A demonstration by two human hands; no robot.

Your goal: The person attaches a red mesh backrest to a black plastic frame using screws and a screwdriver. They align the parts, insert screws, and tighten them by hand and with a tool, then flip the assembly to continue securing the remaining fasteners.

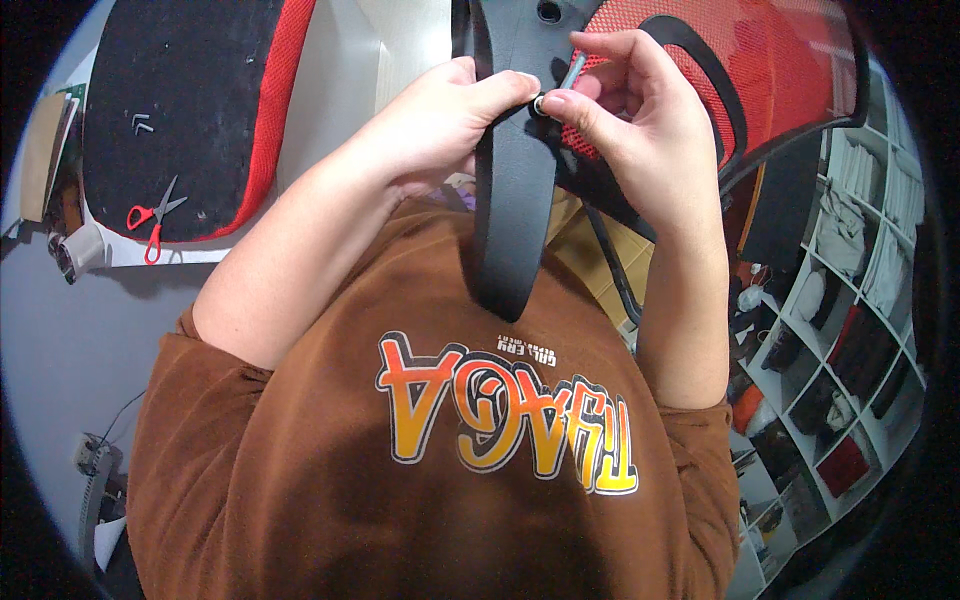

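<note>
A black curved chair armrest (pixel 515 215) stands upright in front of my chest, beside a red mesh chair back (pixel 780 60). My left hand (pixel 465 110) grips the armrest, its thumb beside a small silver bolt (pixel 540 104) at a hole. My right hand (pixel 635 110) pinches a grey hex key (pixel 574 72) between thumb and fingers, with the thumb tip touching the bolt area. Whether the key sits in the bolt's head is hidden by my thumb. Above it, a second round hole (pixel 549 12) shows in the black part.
At the left lies a seat cushion (pixel 180 75), black underside up with a red fabric edge. Red-handled scissors (pixel 158 215) and small L-shaped metal pieces (pixel 143 123) rest on it. A cardboard box (pixel 590 255) is below the chair; white shelving (pixel 850 290) stands at right.
</note>
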